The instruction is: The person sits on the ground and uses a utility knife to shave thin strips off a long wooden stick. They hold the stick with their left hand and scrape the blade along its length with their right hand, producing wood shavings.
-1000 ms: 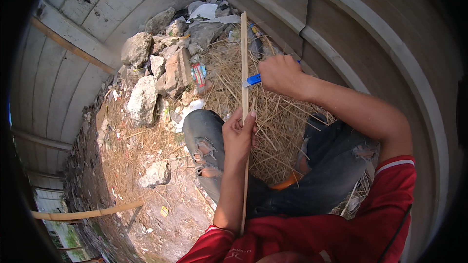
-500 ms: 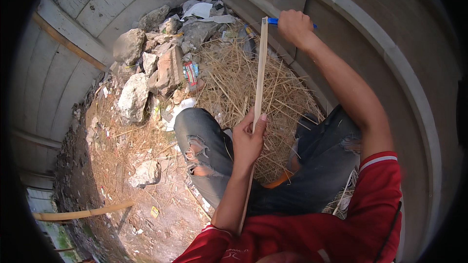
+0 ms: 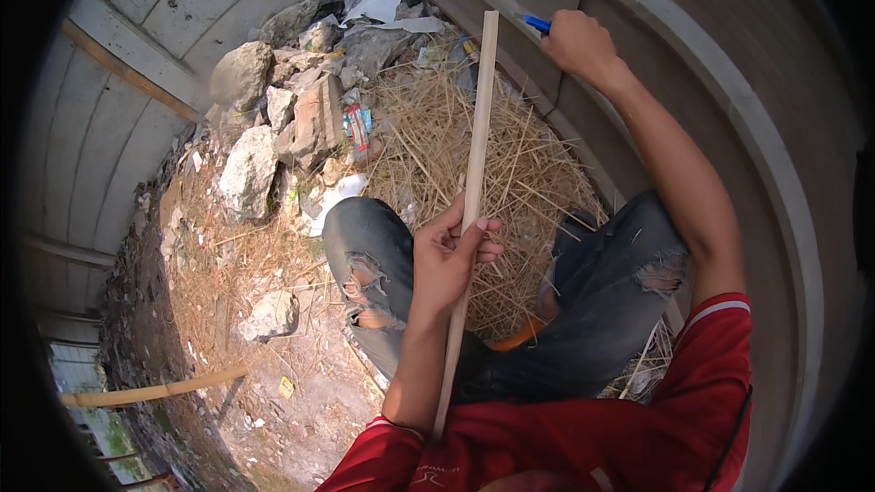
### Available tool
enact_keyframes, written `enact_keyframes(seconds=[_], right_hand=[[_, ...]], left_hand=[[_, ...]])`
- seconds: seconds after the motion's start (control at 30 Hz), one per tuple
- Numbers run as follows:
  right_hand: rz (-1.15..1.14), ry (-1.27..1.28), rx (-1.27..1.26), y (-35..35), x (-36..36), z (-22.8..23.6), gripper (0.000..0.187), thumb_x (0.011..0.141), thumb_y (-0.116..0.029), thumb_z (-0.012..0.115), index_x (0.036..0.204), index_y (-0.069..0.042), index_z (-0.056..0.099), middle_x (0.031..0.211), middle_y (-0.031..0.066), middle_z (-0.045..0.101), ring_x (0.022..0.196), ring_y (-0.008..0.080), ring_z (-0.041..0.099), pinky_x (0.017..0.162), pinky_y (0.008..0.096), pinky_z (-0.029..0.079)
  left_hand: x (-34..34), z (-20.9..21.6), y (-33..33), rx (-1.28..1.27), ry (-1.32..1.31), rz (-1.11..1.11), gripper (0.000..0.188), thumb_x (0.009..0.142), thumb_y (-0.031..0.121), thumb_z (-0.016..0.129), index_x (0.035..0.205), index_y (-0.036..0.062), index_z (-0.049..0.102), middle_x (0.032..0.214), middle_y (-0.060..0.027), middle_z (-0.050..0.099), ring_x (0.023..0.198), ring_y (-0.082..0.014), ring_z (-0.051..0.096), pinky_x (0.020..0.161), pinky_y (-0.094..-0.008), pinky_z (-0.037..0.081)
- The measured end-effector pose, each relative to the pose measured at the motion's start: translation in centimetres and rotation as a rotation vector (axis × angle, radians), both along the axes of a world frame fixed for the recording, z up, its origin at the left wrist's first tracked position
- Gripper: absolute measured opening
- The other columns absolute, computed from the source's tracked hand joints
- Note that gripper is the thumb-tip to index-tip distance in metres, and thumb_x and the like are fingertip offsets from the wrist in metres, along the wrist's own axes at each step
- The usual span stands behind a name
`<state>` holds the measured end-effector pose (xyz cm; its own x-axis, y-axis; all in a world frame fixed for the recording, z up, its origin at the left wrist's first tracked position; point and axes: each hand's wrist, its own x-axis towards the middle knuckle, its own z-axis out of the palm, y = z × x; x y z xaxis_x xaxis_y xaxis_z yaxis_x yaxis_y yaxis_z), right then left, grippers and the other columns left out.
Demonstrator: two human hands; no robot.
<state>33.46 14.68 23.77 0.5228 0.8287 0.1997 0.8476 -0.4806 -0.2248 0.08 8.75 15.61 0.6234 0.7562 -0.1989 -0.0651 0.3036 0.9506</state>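
A long pale bamboo strip (image 3: 479, 141) runs from beside my body up past my knees, its far end tilted slightly right. My left hand (image 3: 447, 251) is wrapped around its lower middle, with the thumb across it and the fingertips showing on the right side. Beyond and right of the strip's far end, my right hand (image 3: 583, 44) grips a blue utility knife (image 3: 538, 25). The knife points left toward the strip and is apart from it. Most of its handle is hidden in my fist.
Thin straw-like slivers (image 3: 428, 128) lie heaped between and beyond my legs (image 3: 602, 282). Stones (image 3: 248, 171) and litter are piled at the far left. A corrugated wall (image 3: 693, 118) curves close on the right. A bamboo pole (image 3: 155, 394) juts in at the lower left.
The knife has come off the strip's far end and moved right and slightly up with my right hand. My left hand has shifted slightly left, its fingers loosened around the strip.
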Motion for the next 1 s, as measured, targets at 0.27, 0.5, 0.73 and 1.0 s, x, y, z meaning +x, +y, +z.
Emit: enact_keyframes(seconds=[0.27, 0.5, 0.73, 1.0], right_hand=[[0.474, -0.050, -0.040, -4.4, -11.4, -1.9, 0.019, 0.076, -0.015, 0.064, 0.081, 0.002, 0.072, 0.082, 0.0244, 0.071, 0.080, 0.0437, 0.071, 0.074, 0.0524, 0.056], [0.557, -0.135, -0.099, -3.6, -12.7, -4.4, 0.020, 0.086, -0.015, 0.058, 0.088, -0.002, 0.074, 0.086, 0.0210, 0.073, 0.081, 0.0393, 0.074, 0.070, 0.0475, 0.060], [-0.088, -0.112, 0.021, 2.2, 4.6, -2.7, 0.021, 0.087, -0.010, 0.057, 0.090, 0.002, 0.075, 0.090, 0.0222, 0.074, 0.086, 0.0406, 0.073, 0.072, 0.0486, 0.060], [-0.105, 0.090, -0.017, -0.4, 5.2, -2.7, 0.029, 0.083, -0.018, 0.062, 0.098, 0.004, 0.073, 0.104, 0.0277, 0.071, 0.101, 0.0467, 0.068, 0.088, 0.0519, 0.055]], left_hand=[[-1.0, 1.2, 2.2, 0.092, 0.014, 0.094, 0.047, 0.098, 0.007, 0.063, 0.142, -0.0057, 0.050, 0.092, -0.0120, 0.073, 0.059, -0.0127, 0.065, 0.050, -0.0219, 0.051], [-0.2, 0.5, 1.9, 0.051, 0.000, 0.173, 0.039, 0.098, 0.005, 0.064, 0.135, -0.0046, 0.058, 0.083, -0.0075, 0.069, 0.050, -0.0049, 0.046, 0.045, -0.0197, 0.034], [-0.1, 0.8, -5.3, -0.089, -0.019, -0.045, 0.043, 0.099, 0.006, 0.063, 0.140, -0.0027, 0.055, 0.081, -0.0059, 0.067, 0.052, -0.0032, 0.046, 0.046, -0.0187, 0.034], [0.9, 2.7, -3.6, -0.019, -0.077, 0.008, 0.045, 0.098, 0.005, 0.064, 0.141, -0.0035, 0.054, 0.085, -0.0082, 0.068, 0.053, -0.0034, 0.047, 0.045, -0.0177, 0.036]])
